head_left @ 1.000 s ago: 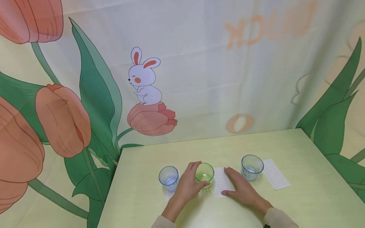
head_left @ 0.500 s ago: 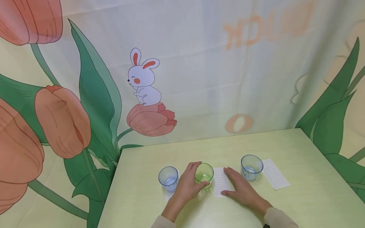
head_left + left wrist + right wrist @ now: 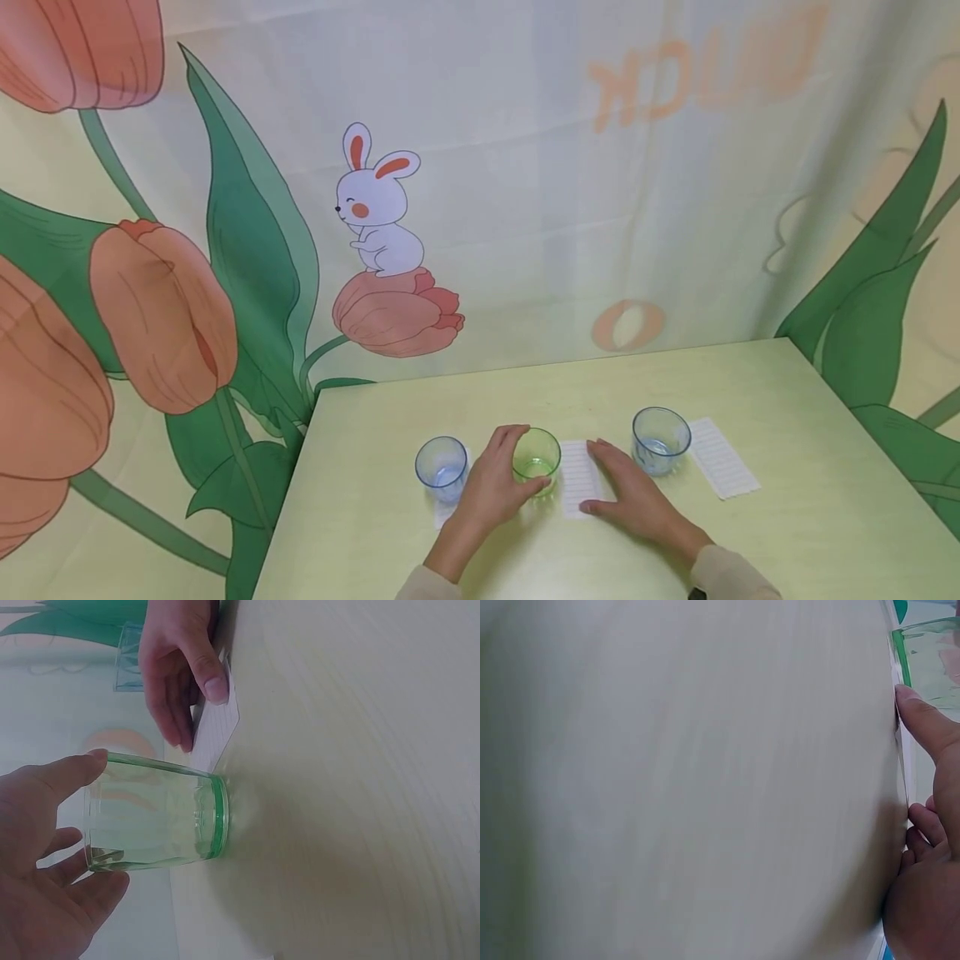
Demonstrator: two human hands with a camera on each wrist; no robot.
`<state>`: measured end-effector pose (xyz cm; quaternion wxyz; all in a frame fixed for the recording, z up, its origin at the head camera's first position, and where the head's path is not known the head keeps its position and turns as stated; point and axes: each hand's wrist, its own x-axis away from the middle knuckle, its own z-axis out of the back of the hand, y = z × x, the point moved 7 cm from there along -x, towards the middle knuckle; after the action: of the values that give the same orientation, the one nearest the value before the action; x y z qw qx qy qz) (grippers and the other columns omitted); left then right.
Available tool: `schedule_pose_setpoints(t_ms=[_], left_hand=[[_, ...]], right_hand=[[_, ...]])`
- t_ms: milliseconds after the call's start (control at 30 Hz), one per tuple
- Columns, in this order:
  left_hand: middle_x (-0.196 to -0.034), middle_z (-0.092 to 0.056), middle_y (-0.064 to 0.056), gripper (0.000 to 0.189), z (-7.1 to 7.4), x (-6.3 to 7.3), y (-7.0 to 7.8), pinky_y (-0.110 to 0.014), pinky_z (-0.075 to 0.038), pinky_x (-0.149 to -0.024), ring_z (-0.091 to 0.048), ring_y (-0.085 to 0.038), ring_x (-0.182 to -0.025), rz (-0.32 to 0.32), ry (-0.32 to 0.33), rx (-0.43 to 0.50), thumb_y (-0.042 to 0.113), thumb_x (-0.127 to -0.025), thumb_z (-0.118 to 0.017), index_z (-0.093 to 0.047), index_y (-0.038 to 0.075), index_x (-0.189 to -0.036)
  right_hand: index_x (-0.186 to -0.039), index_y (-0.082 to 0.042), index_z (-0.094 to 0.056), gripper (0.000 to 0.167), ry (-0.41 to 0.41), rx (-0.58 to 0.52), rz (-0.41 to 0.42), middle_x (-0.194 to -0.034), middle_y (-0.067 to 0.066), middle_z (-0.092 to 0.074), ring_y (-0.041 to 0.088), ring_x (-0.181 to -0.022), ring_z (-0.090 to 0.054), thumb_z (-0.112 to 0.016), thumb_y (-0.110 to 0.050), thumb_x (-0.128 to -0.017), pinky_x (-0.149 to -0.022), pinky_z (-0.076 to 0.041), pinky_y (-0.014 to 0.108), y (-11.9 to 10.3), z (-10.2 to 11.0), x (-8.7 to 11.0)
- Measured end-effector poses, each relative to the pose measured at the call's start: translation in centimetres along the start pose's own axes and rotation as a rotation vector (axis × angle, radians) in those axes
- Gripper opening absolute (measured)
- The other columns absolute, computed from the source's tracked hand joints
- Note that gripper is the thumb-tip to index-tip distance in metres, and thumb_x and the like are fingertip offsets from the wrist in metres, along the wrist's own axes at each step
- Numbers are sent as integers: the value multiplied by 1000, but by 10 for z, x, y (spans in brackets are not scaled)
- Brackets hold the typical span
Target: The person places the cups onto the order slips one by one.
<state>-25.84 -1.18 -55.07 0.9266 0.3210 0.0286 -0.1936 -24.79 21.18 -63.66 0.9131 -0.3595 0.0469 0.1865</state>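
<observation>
My left hand [image 3: 487, 483] holds a green drinking glass [image 3: 537, 454] near its rim, thumb on the near side and fingers on the far side. In the left wrist view the same glass [image 3: 154, 817] has its base at the table surface. Just right of it lies a white lined paper slip [image 3: 577, 479]. My right hand [image 3: 633, 500] rests at this slip's right edge, thumb and fingertips spread apart and touching it. The right wrist view shows the right thumb [image 3: 930, 727] on the paper close to the green glass.
A blue glass [image 3: 441, 471] stands left of my left hand, partly over another slip [image 3: 444, 517]. Right of my right hand is a second blue glass [image 3: 660, 446], with a lined slip [image 3: 722, 458] beside it. Behind the light table [image 3: 375, 567] hangs a printed curtain [image 3: 525, 208].
</observation>
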Motion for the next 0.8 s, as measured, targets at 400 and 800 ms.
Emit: schedule_pose_setpoints(t_ms=[400, 800], left_hand=[[-148, -55, -4, 78, -1, 0, 1, -46, -55, -105, -63, -29, -128, -9, 6, 4, 37, -86, -90, -54, 13, -150], [-150, -55, -8, 83, 2, -2, 0, -47, -54, -107, -62, -32, -129, 16, -2, -1, 38, -84, -92, -52, 8, -151]], right_hand=[[-159, 1, -42, 100, -2, -13, -18, -163, 25, -41, 46, -150, -38, -90, -42, -83, -122, -31, 63, 2, -1, 1], [-159, 1, -42, 99, -3, -25, -20, -164, 25, -40, 47, -151, -37, -91, -39, -83, -122, -29, 63, 2, 0, -1]])
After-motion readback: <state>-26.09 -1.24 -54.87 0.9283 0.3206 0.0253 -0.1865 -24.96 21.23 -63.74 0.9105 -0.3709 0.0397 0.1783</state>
